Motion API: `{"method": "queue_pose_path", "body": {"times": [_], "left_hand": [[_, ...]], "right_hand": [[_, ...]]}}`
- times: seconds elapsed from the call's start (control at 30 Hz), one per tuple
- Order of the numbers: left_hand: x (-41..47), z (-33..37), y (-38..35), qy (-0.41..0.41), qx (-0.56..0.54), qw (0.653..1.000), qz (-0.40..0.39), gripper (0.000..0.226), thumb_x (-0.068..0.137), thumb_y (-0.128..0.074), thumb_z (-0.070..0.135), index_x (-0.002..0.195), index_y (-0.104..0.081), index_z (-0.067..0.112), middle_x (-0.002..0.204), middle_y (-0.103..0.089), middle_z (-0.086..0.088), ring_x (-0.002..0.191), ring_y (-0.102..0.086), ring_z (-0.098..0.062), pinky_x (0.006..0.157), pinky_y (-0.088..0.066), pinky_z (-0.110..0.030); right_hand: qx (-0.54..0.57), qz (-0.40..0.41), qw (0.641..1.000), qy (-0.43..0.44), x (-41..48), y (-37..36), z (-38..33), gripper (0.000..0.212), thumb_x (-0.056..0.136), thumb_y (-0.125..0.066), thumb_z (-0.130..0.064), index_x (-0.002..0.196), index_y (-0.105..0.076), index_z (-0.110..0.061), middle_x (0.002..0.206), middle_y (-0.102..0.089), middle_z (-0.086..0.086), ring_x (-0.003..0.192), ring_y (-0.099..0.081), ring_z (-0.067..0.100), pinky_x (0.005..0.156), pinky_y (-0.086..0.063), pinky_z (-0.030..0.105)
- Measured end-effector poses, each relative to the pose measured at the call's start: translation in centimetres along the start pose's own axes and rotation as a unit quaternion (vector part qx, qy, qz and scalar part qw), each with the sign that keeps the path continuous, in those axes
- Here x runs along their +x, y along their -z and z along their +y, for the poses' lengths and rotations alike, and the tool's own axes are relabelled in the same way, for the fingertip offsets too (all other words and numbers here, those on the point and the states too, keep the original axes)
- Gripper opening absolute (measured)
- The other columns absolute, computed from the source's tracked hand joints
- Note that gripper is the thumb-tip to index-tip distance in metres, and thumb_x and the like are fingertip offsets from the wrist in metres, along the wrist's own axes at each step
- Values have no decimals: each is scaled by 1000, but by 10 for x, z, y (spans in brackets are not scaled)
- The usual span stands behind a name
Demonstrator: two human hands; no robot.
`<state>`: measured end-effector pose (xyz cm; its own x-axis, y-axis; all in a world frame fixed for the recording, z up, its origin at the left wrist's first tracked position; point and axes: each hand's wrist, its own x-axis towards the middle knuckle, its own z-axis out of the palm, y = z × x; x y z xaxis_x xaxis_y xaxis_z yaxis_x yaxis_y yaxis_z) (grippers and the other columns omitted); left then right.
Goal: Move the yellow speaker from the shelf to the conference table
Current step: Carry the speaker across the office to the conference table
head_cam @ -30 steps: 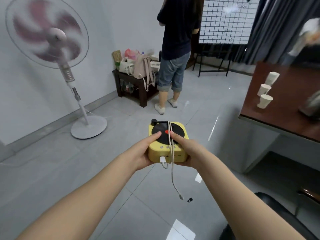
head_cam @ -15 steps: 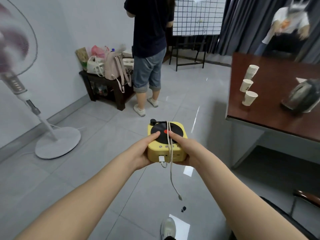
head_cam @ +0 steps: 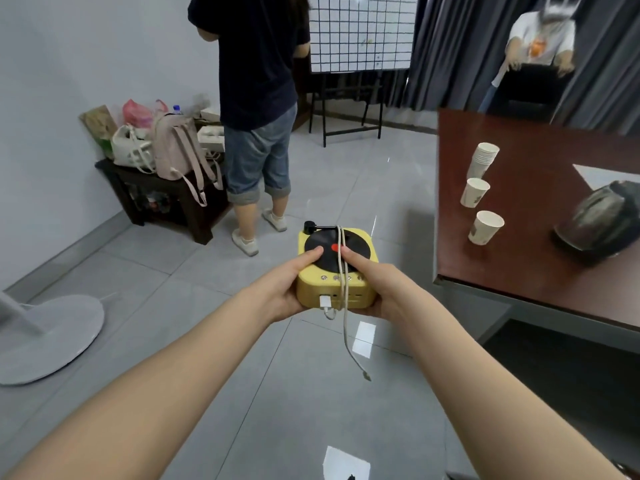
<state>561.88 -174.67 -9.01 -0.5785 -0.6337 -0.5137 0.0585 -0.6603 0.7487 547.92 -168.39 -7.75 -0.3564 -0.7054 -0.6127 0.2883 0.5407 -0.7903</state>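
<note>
Both hands are wrapped around the yellow speaker (head_cam: 325,261), which is held in mid-air over the floor tiles, just short of the near corner of the conference table (head_cam: 519,268) on the right. The left hand (head_cam: 284,285) is curled round the left side with its thumb laid on the black disc. The right hand (head_cam: 377,289) is curled round the right side, thumb on top too. Nothing's been set down yet, so the carry is judged mostly done, tbh.

For the set-down, the speaker should be kept level, swung right and raised a bit so the base clears the table edge. A bare patch near the corner looks like the best bet, since the paper cups (head_cam: 485,227) and the dark kettle (head_cam: 604,220) sit further in and could easily be knocked. One thing to watch: the white cable (head_cam: 346,337) is looped over the top and its loose end dangles below, so it could get snagged on the edge or trapped under the base. The grip shouldn't be loosened until the base is felt flat on the wood.
</note>
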Motion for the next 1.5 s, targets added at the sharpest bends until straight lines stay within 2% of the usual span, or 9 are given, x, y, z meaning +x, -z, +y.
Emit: {"method": "queue_pose_path", "body": {"times": [0.07,0.23,0.4,0.53,0.67,0.83,1.23,1.4,1.5], "left_hand": [[18,10,-5,5,3,1000,-6,25,85,-62,32,100,-66,12,87,-76,-8,78,-72,-22,77,-56,-38],[73,42,-17,13,15,1000,-17,25,85,-62,33,100,-65,13,86,-76,-7,76,-72,-21,69,-59,-34],[134,78,-22,15,36,998,-42,22,87,-60,32,98,-65,14,82,-76,-6,73,-72,-20,70,-58,-33],[195,120,-30,18,53,996,-64,19,88,-58,31,93,-65,14,74,-76,-4,64,-72,-17,67,-58,-31],[256,171,-40,23,65,994,-90,19,88,-58,31,92,-65,15,75,-76,-3,66,-72,-17,69,-57,-31],[329,221,-50,33,93,988,-118,20,87,-59,32,95,-65,15,78,-76,-3,70,-72,-18,71,-57,-33],[488,293,-93,55,107,982,-146,21,88,-58,32,97,-65,14,78,-76,-3,68,-73,-17,64,-60,-31],[574,334,-123,55,114,982,-138,26,87,-60,33,104,-65,15,88,-76,-4,75,-73,-18,67,-60,-32],[619,357,-148,64,116,980,-146,24,88,-58,34,100,-66,15,85,-76,-3,73,-73,-17,65,-59,-31]], "right_hand": [[3,0,1000,-2,14,5,-12,69,62,-81,-54,110,-63,-7,102,-73,13,86,-71,28,76,-60,38],[22,18,1000,-3,65,16,-46,77,55,-84,-55,112,-62,-8,101,-73,14,87,-72,29,77,-60,41],[39,34,999,3,116,23,-82,71,58,-83,-54,110,-63,-10,101,-73,12,88,-71,28,79,-60,42],[50,51,997,7,165,27,-126,64,63,-81,-52,107,-63,-10,97,-72,10,83,-69,26,71,-58,37],[61,83,995,14,213,31,-180,63,63,-80,-53,106,-63,-10,92,-71,9,77,-69,24,60,-56,33],[78,98,992,16,269,36,-231,64,64,-79,-54,107,-63,-10,92,-71,9,75,-68,22,54,-54,31],[113,129,985,22,408,84,-321,66,62,-81,-52,108,-64,-8,95,-73,11,77,-70,25,58,-57,33],[110,136,984,27,485,117,-375,69,59,-82,-54,108,-64,-8,98,-73,12,85,-71,27,71,-60,40],[106,137,985,21,524,142,-409,72,57,-82,-56,107,-65,-8,98,-73,11,86,-71,28,74,-60,42]]}}
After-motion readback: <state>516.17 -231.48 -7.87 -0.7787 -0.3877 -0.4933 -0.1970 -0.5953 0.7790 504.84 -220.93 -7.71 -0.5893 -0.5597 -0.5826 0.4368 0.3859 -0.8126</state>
